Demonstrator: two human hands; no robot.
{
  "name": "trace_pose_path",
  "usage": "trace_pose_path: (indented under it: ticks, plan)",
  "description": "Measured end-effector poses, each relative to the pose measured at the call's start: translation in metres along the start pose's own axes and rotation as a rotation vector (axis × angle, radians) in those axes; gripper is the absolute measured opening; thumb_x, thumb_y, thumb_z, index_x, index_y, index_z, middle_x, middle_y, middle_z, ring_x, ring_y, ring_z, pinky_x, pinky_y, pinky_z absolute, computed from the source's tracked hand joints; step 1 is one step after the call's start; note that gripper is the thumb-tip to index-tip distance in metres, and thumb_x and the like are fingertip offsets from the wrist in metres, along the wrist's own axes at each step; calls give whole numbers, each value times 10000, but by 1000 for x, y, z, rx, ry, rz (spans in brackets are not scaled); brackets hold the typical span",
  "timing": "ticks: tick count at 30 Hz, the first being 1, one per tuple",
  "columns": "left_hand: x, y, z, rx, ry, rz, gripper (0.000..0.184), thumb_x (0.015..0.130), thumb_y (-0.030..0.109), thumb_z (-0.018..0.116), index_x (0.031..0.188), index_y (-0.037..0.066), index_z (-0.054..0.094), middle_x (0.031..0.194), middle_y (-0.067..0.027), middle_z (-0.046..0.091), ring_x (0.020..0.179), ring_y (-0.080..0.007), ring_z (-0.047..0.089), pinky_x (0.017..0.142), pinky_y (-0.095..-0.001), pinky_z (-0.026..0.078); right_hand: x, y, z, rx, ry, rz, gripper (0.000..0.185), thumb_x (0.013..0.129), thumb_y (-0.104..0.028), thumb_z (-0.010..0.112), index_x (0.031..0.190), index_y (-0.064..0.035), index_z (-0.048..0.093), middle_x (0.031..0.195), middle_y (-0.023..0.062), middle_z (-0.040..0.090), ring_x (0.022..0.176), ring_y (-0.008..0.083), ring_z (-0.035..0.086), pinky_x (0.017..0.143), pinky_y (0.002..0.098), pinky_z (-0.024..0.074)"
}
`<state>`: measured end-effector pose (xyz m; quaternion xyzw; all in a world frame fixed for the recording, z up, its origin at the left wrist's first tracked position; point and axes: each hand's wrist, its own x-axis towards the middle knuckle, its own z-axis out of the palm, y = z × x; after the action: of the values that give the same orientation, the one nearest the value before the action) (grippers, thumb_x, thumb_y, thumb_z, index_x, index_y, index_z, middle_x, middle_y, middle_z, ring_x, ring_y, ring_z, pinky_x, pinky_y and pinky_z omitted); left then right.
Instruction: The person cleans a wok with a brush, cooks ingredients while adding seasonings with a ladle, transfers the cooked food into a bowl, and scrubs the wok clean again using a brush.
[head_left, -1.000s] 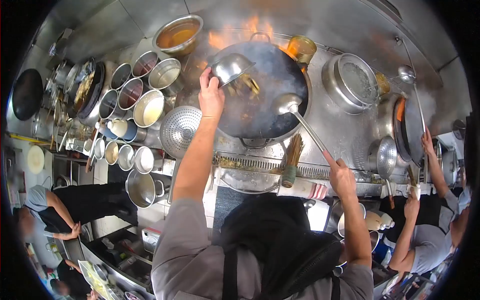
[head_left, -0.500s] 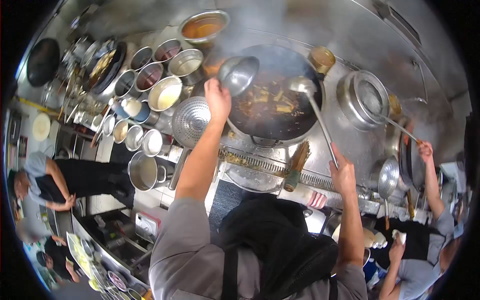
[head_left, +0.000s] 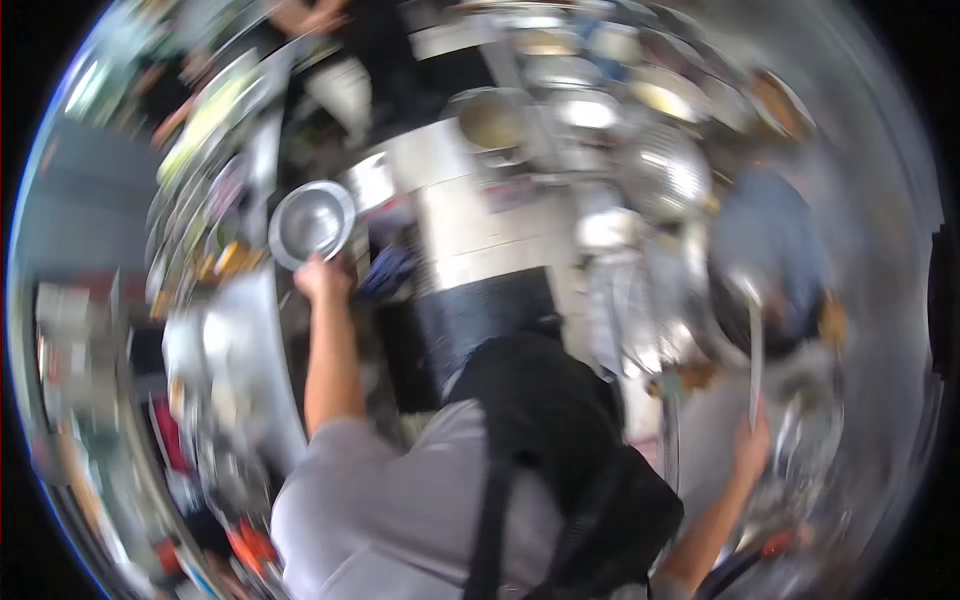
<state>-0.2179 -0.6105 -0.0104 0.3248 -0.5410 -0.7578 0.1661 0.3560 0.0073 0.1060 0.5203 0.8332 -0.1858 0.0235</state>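
Note:
My left hand is stretched out to the left and grips the rim of a round metal bowl. The inside of the bowl faces up; blur hides whether anything lies in it. Far to the right, my right hand is closed round the handle of a ladle. The ladle's head is over the large dark wok, whose contents are smeared by motion. Nearest the bowl is the edge of a steel counter.
Blurred food containers line the counter at the left. A pot, a perforated strainer and several metal bowls stand between the tiled floor and the wok. A dark mat lies on the floor. Another person's arm shows at the top.
The view has swung left, away from the stove. My left hand has carried the bowl from beside the wok to the left counter. My right hand still holds the ladle at the wok.

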Motion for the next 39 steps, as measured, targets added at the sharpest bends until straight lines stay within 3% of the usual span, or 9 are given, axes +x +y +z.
trace_pose_path:
  ticks: [6,9,11,13,16,24,27,34,39]
  plan:
    - [99,45,-207,-179,464,-10,421,986,177,653,1314,-54,527,1210,-202,643,934,-368,717,675,-510,656,-68,28,-118,-35,-62,-97,599,904,72,570,1496,-8,526,1413,211,636,1289,298,621,1093,379,447]
    - [77,60,-198,-16,393,101,774,1029,551,546,1340,-153,469,1253,-262,654,1033,-433,705,765,-468,672,-94,7,-129,-109,-61,-189,562,909,1,596,1464,-82,587,1257,215,696,1125,368,678,992,418,507]
    - [72,37,-154,387,505,-10,577,1025,436,585,1258,-93,566,1087,-234,703,933,-347,707,711,-429,648,-82,-17,-112,-408,-60,-14,590,924,-95,619,1507,-151,544,1211,250,695,1052,423,670,984,472,506]
    - [65,-52,-110,795,-76,532,323,993,274,673,973,-49,677,926,-138,708,766,-227,624,705,-348,538,-35,13,-66,-282,15,19,616,928,-117,633,1525,-202,512,1210,288,666,1071,443,663,940,486,519]
    - [-145,-98,71,663,-834,580,201,1015,163,665,1088,-19,709,1041,-90,725,977,-173,664,914,-313,527,36,25,15,-29,156,-21,630,938,-126,643,1539,-231,485,1111,303,690,1054,465,673,939,486,525]
    - [-303,-238,300,1304,-1846,1025,720,820,354,846,1331,-46,534,1294,-321,610,1191,-456,615,1010,-481,504,-19,-72,-18,-98,17,206,653,941,-102,650,1548,-258,466,1204,333,653,1112,502,623,959,547,517]
    - [-325,-241,329,1360,-2104,678,823,811,378,864,1389,-31,444,1301,-316,595,1184,-428,624,1030,-451,495,17,-63,-21,-30,23,340,631,954,-108,645,1547,-242,474,1241,328,649,1128,476,648,968,521,521]
    - [-415,-229,317,484,-1818,-744,597,1035,350,660,1458,5,419,1324,-146,614,1206,-271,617,1032,-408,512,77,-87,47,514,196,116,581,966,-117,674,1522,-177,517,1051,323,705,908,434,723,841,457,551]
    - [-475,-206,311,740,-1654,-1425,535,1059,474,560,1393,61,498,1242,-95,645,1138,-243,646,950,-422,550,-26,-71,18,320,323,219,555,949,-87,694,1485,-128,557,961,294,710,797,405,708,749,474,550]
